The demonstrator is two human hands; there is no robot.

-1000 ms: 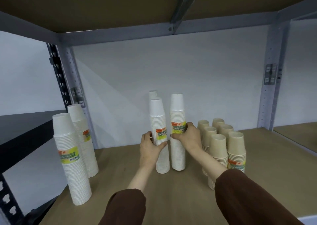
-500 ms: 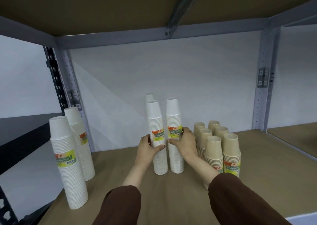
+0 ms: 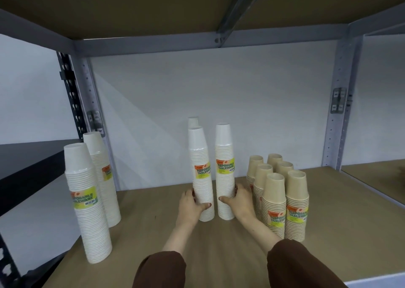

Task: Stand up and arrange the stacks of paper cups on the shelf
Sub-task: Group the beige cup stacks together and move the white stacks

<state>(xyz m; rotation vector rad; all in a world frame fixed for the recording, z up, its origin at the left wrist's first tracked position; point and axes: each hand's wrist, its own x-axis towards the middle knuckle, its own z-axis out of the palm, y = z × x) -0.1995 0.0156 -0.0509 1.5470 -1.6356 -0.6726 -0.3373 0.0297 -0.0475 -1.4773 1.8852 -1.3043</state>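
Observation:
Two tall white cup stacks with yellow-green labels stand upright side by side mid-shelf. My left hand (image 3: 191, 204) wraps the lower part of the left stack (image 3: 200, 156). My right hand (image 3: 238, 200) wraps the lower part of the right stack (image 3: 224, 154). A third white stack (image 3: 192, 121) peeks out behind the left one. Several shorter kraft-brown stacks (image 3: 275, 197) stand in a tight cluster just right of my right hand. Two more white stacks, a near one (image 3: 86, 200) and a far one (image 3: 101, 167), stand at the shelf's left end.
The wooden shelf board (image 3: 219, 250) has bare room in front of and to the right of the stacks. Grey metal uprights, left (image 3: 87, 103) and right (image 3: 339, 112), frame the bay, with the upper shelf close overhead and a white wall behind.
Both hands have slid down from the labels to the lower part of the two middle stacks. The stacks stay upright in the same spot.

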